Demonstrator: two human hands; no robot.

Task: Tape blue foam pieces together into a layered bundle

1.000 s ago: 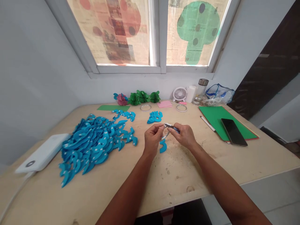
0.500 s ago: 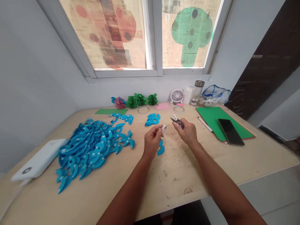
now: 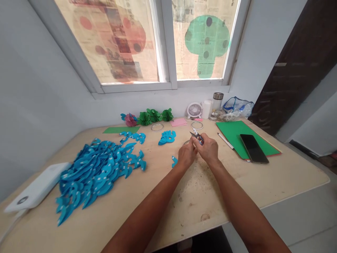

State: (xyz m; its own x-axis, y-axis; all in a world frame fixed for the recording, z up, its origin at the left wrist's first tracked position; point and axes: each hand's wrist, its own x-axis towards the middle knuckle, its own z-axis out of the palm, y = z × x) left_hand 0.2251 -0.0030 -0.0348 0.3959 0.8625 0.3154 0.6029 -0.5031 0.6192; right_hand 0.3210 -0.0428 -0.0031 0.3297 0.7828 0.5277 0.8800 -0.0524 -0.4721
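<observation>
My left hand [image 3: 187, 154] is closed, its fingertips pressed against those of my right. The thin rim of what looks like a tape roll [image 3: 185, 142] shows at its fingers; the rest is hidden. My right hand [image 3: 208, 149] grips small scissors [image 3: 197, 135], their dark pointed blades angled up and left. Below my left hand, a blue cut-out [image 3: 174, 161] with white patches lies partly covered. A small stack of blue cut-outs [image 3: 167, 137] is just beyond. Further left spreads a big heap of blue curved pieces [image 3: 97, 168] dotted with white squares.
Two thin rings [image 3: 157, 127], pink paper [image 3: 178, 122] and green paper flowers [image 3: 155, 115] lie along the back. A small fan [image 3: 194, 110] and bottle [image 3: 217, 105] stand behind. At right are a pen [image 3: 225, 141], green sheets [image 3: 231, 137] and a phone [image 3: 254, 149]; a white power bank [image 3: 37, 186] is left.
My left hand has moved right and up to meet my right hand, and the white strip at its fingertips is now hidden. The view has shifted slightly to the right.
</observation>
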